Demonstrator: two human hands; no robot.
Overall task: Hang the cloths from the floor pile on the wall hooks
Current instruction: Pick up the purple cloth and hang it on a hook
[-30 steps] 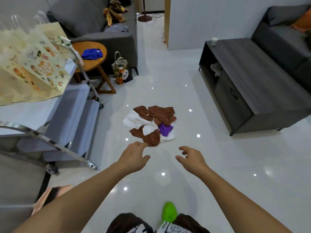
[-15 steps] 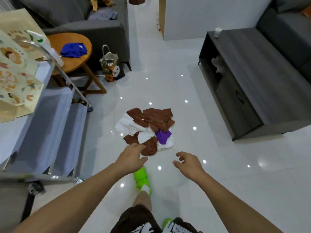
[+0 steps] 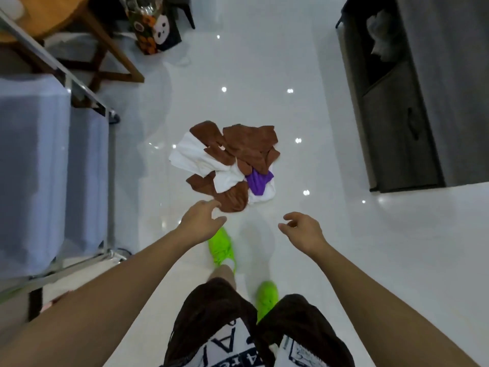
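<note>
pile: cloth pile (image 3: 227, 165) on the white floor (image 3: 330, 247), brown, white and purple tangled, just ahead of the green shoes (image 3: 221, 247)
left hand (image 3: 202, 221): fingers loosely spread, empty, near brown edge
right hand (image 3: 304, 230): loosely curled, empty, apart from pile
risk: tangled layers, grabbing one cloth likely drags others
risk 2: glossy floor, slip while bending
hooks: not visible

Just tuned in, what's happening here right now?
A person stands over the pile of cloths on the white floor, brown, white and purple pieces heaped together. Both arms reach toward it: the left hand is right at the near brown cloth, the right hand hovers empty. Nothing is picked up yet.
</note>
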